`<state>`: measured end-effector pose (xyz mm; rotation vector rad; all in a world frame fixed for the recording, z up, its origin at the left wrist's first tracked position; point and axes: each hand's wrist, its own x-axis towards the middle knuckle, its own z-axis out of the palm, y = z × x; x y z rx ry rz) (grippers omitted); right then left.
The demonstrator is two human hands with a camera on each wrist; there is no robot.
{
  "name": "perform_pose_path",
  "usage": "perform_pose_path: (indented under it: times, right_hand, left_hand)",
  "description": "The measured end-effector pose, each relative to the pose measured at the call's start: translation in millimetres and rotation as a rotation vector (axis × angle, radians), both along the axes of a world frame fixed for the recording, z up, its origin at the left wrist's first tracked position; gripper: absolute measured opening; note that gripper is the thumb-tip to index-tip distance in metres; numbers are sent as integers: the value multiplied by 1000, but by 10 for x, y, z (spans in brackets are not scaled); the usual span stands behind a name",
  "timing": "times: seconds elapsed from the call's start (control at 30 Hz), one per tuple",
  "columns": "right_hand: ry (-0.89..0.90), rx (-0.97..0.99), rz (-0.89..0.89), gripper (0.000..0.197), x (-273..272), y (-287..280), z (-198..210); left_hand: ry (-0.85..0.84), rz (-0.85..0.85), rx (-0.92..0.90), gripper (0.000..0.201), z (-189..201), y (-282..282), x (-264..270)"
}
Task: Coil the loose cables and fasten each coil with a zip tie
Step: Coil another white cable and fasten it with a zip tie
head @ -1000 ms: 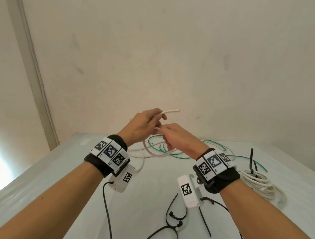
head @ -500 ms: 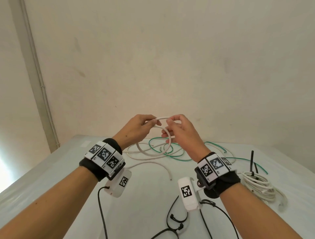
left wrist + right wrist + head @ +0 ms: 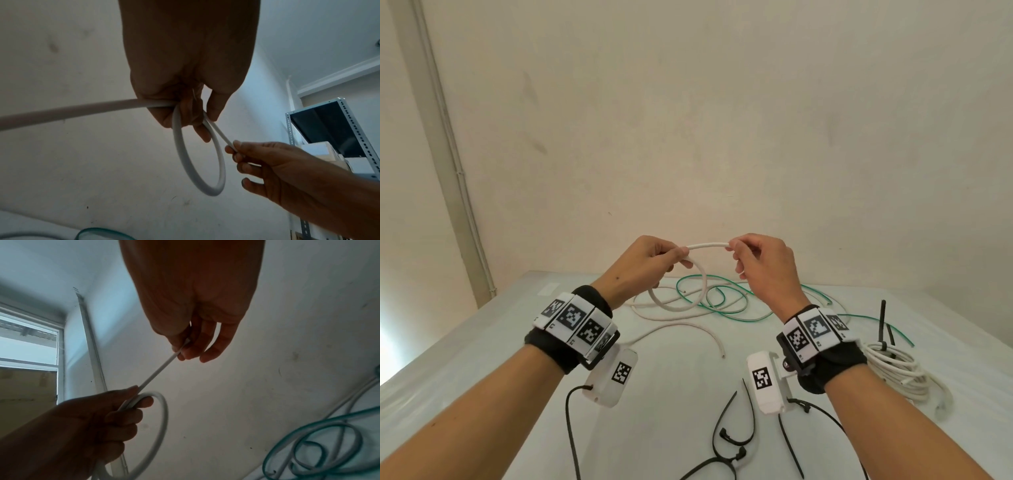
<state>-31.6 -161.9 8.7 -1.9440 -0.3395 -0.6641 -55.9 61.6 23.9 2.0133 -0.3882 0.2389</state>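
Observation:
Both hands are raised above the white table (image 3: 482,342) with a white cable (image 3: 708,245) between them. My left hand (image 3: 654,255) grips one small loop (image 3: 690,301) of it, which hangs below the fingers (image 3: 197,170). My right hand (image 3: 753,257) pinches the cable's short straight stretch (image 3: 158,371) between thumb and forefinger, a hand's width from the left. The rest of the white cable (image 3: 688,327) trails loose on the table. A loose green cable (image 3: 726,301) lies tangled beyond it.
A white cable coil (image 3: 893,373) bound with a black zip tie (image 3: 883,322) lies at the right. Several loose black zip ties (image 3: 732,431) lie at the near edge between my forearms. A wall stands right behind the table; a metal shelf (image 3: 339,129) is off to the side.
My hands have drawn apart sideways, the right one sliding along the white cable, so a short straight stretch now spans between them. The left hand keeps the loop.

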Motion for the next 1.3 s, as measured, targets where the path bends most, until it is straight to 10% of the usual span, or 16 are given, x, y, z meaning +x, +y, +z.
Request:
perform_pose_path:
  times: [0.23, 0.4, 0.57, 0.93, 1.3]
  right_hand:
    - [181, -163, 82, 23, 23, 27, -137]
    - [210, -393, 183, 22, -107, 208, -13]
    - [366, -56, 378, 29, -139, 406, 69]
    - [683, 685, 654, 26, -235, 409, 16]
    - [567, 413, 549, 30, -278, 317, 89]
  left_hand:
    - [50, 63, -178, 31, 21, 44, 6]
    - [-59, 69, 32, 30, 77, -108, -37]
    - [-91, 53, 129, 34, 96, -193, -46]
    - [84, -8, -450, 15, -33, -240, -75]
    - [248, -80, -375, 33, 81, -231, -124]
